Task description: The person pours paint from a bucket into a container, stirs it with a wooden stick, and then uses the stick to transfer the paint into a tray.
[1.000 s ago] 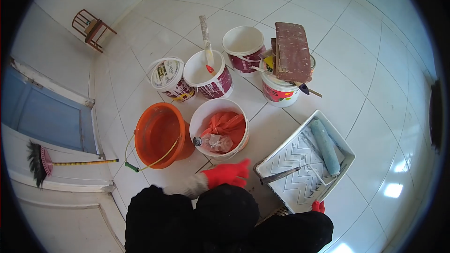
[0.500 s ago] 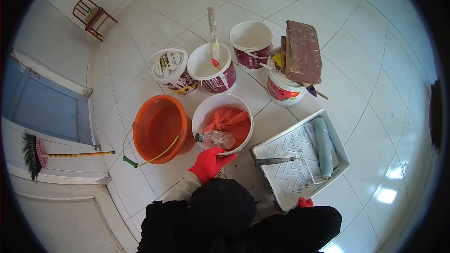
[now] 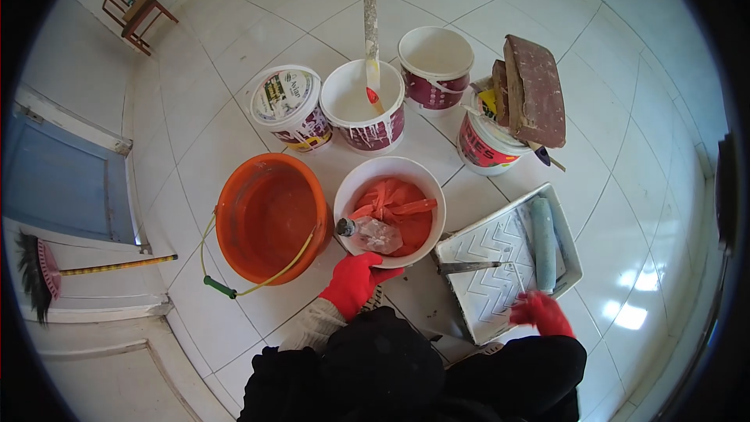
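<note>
Gloved hands at the paint buckets
Left hand [image 3: 355, 281] grips the white bucket [image 3: 353, 191] rim at 6 o'clock; right hand [image 3: 539, 311], blurred, grip unclear, beside the paint tray [image 3: 500, 259].

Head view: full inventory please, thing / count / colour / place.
orange bucket: 1, orange, left of centre
white bucket: 1, white, centre, holds orange bag and plastic bottle
paint pails: 4, white with labels, back row
lidded pail: back left
stir stick: 1, paint-stained, in second pail
bricks: 2, reddish, on right pail
paint tray: 1, white, right
roller: 1, pale blue-green, in tray
broom: 1, left edge
chair: 1, wooden, top left
left hand: red glove, at white bucket's rim
right hand: red glove, blurred, by tray's near edge
</note>
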Motion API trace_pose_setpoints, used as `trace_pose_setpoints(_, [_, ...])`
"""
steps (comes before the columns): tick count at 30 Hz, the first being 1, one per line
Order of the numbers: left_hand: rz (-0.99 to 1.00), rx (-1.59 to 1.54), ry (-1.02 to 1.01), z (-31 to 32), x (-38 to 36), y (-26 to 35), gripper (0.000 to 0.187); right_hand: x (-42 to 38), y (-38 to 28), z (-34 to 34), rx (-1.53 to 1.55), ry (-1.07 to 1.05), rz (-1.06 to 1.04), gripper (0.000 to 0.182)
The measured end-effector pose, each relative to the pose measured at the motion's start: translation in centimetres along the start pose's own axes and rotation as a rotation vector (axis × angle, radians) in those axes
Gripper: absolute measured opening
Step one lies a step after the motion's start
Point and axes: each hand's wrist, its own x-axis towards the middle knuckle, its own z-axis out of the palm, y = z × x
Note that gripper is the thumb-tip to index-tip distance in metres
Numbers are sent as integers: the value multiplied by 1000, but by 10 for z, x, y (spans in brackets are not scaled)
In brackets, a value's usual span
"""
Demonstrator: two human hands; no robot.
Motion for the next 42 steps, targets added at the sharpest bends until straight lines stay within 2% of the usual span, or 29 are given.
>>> trace_pose_setpoints(2, [-328,-958,284,3,7,-4,39,3,-64,30,-62,-209,-109,54])
trace_pose_setpoints(3, [-297,-959,280,4,9,11,39,14,-81,40,-75,-211,-136,54])
trace_pose_setpoints(5, [-358,-734,237,6,0,41,61,39,-101,62,34,-483,35,61])
trace_pose_setpoints(8, [-360,-683,140,-1,-8,58,70,64,-107,105,31,-624,67,62])
trace_pose_setpoints(9, [-385,-688,105,-3,-11,63,67,66,-106,115,56,-572,128,56])
trace_pose_setpoints(12, [-459,-671,149,-11,-11,87,65,62,-126,125,-80,-501,62,47])
trace_pose_setpoints(13, [-447,-673,152,-14,-11,92,65,60,-136,127,-68,-410,86,42])
trace_pose_setpoints(14, [-393,-677,113,-17,-13,97,64,56,-145,129,-70,-413,78,42])
trace_pose_setpoints(16, [-332,-676,69,-24,-17,117,62,41,-168,129,-226,-304,-10,40])
trace_pose_setpoints(17, [-327,-700,44,-28,-19,138,62,22,-189,137,-283,-212,-4,37])
trace_pose_setpoints(18, [-322,-726,19,-33,-21,158,61,9,-203,143,-287,-207,-7,37])
trace_pose_setpoints(19, [-316,-731,16,-39,-22,176,61,-2,-214,148,-250,-137,-102,36])
trace_pose_setpoints(20, [-249,-721,2,-46,-22,196,59,-7,-224,153,-212,-67,-201,35])
trace_pose_setpoints(22, [-145,-627,13,-71,-20,229,56,-2,-250,149,-124,-248,-298,42])
trace_pose_setpoints(23, [-114,-547,38,-89,-20,242,55,-13,-273,169,38,-323,-307,43])
trace_pose_setpoints(24, [17,-537,114,-107,-18,251,54,-20,-294,190,200,-396,-311,44])
trace_pose_setpoints(25, [146,-527,187,-125,-15,259,52,-10,-308,191,181,-410,-350,44])
trace_pose_setpoints(27, [278,-136,429,-156,-8,277,57,9,-338,205,172,-434,-429,44])
trace_pose_setpoints(29, [62,230,635,-210,25,248,65,28,-371,240,182,-440,-478,43])
trace_pose_setpoints(31, [-105,436,633,-264,52,198,74,60,-398,271,184,-367,-434,43])
trace_pose_setpoints(32, [-103,424,631,-280,64,179,74,80,-408,285,173,-360,-434,43])
trace_pose_setpoints(34, [-170,734,717,-302,85,149,75,125,-424,311,156,-420,-472,45])
trace_pose_setpoints(37, [-237,645,625,-315,109,131,81,185,-431,343,177,-490,-507,46])
trace_pose_setpoints(39, [-250,592,586,-319,122,116,86,232,-428,358,139,-469,-495,47])
trace_pose_setpoints(42, [-292,565,566,-321,132,106,84,284,-421,373,80,-401,-440,47])
